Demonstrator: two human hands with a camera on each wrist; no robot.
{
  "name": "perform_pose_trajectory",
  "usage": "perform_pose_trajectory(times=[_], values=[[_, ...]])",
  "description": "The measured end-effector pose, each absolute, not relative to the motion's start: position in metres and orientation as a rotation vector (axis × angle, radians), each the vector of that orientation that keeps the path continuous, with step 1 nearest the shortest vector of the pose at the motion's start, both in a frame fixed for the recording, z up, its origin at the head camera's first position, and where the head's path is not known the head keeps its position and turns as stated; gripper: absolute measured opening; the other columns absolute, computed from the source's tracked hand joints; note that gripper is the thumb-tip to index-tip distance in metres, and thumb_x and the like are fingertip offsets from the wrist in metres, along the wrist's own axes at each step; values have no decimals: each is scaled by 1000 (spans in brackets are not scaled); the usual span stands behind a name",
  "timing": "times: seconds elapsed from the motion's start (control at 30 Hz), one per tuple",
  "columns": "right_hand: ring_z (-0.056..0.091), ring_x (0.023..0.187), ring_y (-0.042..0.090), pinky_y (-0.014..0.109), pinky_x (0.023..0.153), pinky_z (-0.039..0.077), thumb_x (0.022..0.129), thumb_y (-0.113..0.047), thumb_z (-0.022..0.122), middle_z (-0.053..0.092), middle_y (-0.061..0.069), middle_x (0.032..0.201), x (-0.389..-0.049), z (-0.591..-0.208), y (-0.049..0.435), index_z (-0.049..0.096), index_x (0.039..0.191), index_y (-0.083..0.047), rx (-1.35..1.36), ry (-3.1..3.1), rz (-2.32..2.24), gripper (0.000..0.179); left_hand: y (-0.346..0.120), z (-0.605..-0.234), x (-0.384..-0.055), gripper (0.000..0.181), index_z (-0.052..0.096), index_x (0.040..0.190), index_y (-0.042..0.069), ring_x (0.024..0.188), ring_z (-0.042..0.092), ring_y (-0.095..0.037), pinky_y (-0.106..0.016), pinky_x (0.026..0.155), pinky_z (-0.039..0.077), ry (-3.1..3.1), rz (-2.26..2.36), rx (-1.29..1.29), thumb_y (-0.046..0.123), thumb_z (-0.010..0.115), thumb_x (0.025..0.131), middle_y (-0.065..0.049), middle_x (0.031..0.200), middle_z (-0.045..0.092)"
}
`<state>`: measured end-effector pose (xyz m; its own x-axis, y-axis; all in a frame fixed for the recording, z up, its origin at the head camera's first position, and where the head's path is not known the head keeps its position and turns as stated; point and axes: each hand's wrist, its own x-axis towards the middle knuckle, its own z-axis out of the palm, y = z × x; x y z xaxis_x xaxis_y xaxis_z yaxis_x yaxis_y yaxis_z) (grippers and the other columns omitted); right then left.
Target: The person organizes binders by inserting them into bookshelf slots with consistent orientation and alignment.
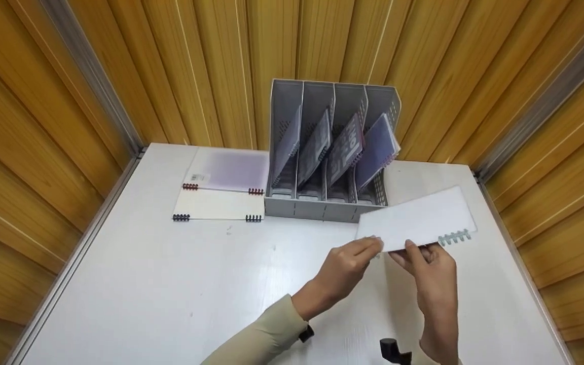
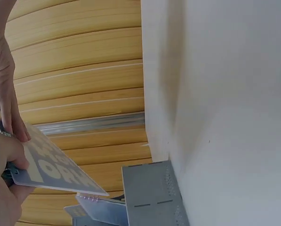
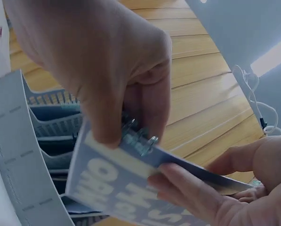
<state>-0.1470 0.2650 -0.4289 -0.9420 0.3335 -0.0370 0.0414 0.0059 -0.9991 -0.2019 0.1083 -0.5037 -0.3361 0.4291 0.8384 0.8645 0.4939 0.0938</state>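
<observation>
Both hands hold a spiral notebook (image 1: 418, 215) above the table, to the right of a grey file holder. Its plain white side faces up in the head view, and pale green rings run along the near edge. Large pale letters mark its other side, the lettered cover (image 3: 107, 179) seen in the right wrist view. My left hand (image 1: 345, 266) pinches the corner at the left-hand rings. My right hand (image 1: 431, 274) grips the near edge between the ring sets, thumb on the white side and fingers underneath.
The grey file holder (image 1: 317, 210) has several slots, with notebooks leaning in them, among them a blue-purple notebook (image 1: 375, 149) at the right. Left of it lie a purplish notebook (image 1: 233, 170) with red rings and a cream notebook (image 1: 218, 205) with black rings. Wood-look panels (image 1: 211, 66) enclose the table.
</observation>
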Motion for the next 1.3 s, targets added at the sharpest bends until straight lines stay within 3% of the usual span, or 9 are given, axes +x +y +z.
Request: perform_pose_trajectory(times=[0.17, 0.27, 0.5, 0.67, 0.8, 0.97, 1.13, 1.3], values=[[73, 100, 17, 33, 91, 55, 106, -1, 45, 68, 10, 114, -152, -436, 263, 38, 139, 16, -271, -1791, 2270, 37, 98, -496, -212, 21, 76, 109, 5, 105, 72, -15, -21, 99, 47, -1836, -583, -1051, -3, 72, 90, -5, 108, 75], [73, 102, 20, 34, 91, 55, 106, 0, 44, 69, 8, 114, -155, -439, 260, 37, 141, 15, -216, -1695, 2326, 38, 94, -494, -215, 19, 77, 108, 4, 105, 72, -17, -22, 100, 48, -1815, -599, -1055, -2, 72, 91, -6, 108, 75], [71, 108, 21, 36, 91, 54, 106, 5, 41, 69, 14, 122, -160, -445, 250, 37, 143, 14, -149, -1656, 2286, 39, 80, -496, -222, 25, 73, 119, 3, 116, 68, -18, -20, 103, 44, -1875, -622, -1091, 1, 70, 94, -9, 120, 72], [71, 108, 20, 35, 91, 54, 106, 5, 41, 55, 32, 135, -164, -445, 243, 32, 148, 14, -122, -1731, 2203, 44, 62, -498, -227, 32, 70, 127, 4, 122, 64, -19, -18, 104, 42, -1937, -664, -1143, 9, 72, 95, -9, 127, 69], [70, 108, 17, 33, 91, 54, 106, 5, 42, 51, 33, 138, -169, -448, 238, 30, 150, 11, -109, -1791, 2157, 46, 46, -503, -235, 33, 69, 128, 2, 123, 63, -21, -20, 104, 44, -1982, -845, -1118, 10, 70, 96, -11, 130, 68], [71, 108, 16, 32, 92, 54, 105, 6, 43, 54, 27, 138, -175, -451, 232, 36, 148, 9, -81, -1824, 2149, 43, 23, -509, -256, 28, 70, 125, -1, 122, 64, -26, -24, 104, 46, -2047, -1090, -904, 7, 66, 99, -13, 131, 67], [69, 112, 24, 32, 92, 54, 105, 6, 43, 55, 30, 137, -183, -450, 224, 39, 144, 11, -29, -1873, 2115, 40, -2, -512, -281, 26, 71, 123, 0, 121, 63, -30, -34, 105, 49, -2161, -1152, -539, 8, 66, 99, -14, 129, 68], [67, 114, 32, 30, 91, 55, 105, 4, 45, 58, 28, 135, -193, -451, 215, 43, 141, 12, 16, -1948, 2055, 37, -20, -518, -303, 33, 65, 130, 0, 128, 57, -34, -41, 109, 45, -2331, -1160, -224, 3, 66, 97, -18, 135, 62]])
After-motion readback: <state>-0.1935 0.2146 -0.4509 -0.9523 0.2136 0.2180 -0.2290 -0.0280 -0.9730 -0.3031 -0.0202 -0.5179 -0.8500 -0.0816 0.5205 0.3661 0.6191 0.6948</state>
